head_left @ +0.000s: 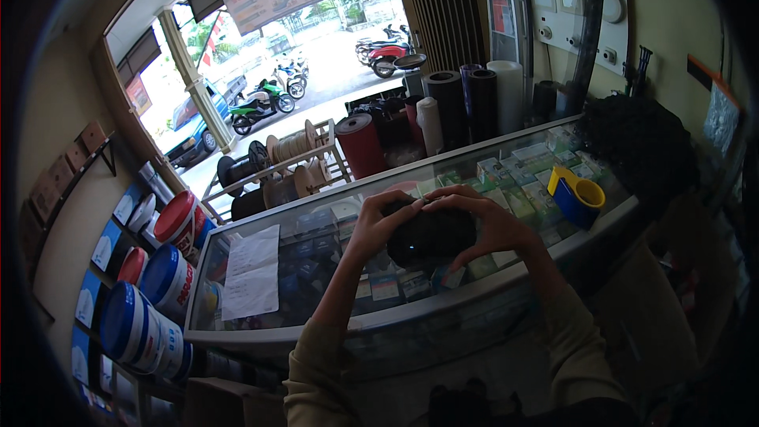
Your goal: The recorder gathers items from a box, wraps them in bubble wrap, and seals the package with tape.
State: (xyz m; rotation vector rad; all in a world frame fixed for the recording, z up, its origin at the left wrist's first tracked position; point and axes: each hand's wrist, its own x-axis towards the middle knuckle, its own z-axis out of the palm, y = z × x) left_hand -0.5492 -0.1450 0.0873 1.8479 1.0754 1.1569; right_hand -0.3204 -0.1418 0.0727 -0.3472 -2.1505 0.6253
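Above the glass display counter [316,332], a black rounded object [431,241] is between my two hands. Its exact kind is too dark to make out, though a small bright spot shows on its lower left. My left hand [385,220] grips it from the left and top. My right hand [492,225] curves round the right side, thumb low and fingers over the top. The fingertips of both hands meet at the upper edge. Small boxes [518,170] show through the glass around and beyond my hands.
A white paper sheet [251,273] lies on the counter's left part. Blue and yellow tape rolls [577,196] stand at its right, near a black heap [640,142]. Paint buckets [130,324] line the left; cable spools [292,146] and upright rolls [360,145] stand beyond.
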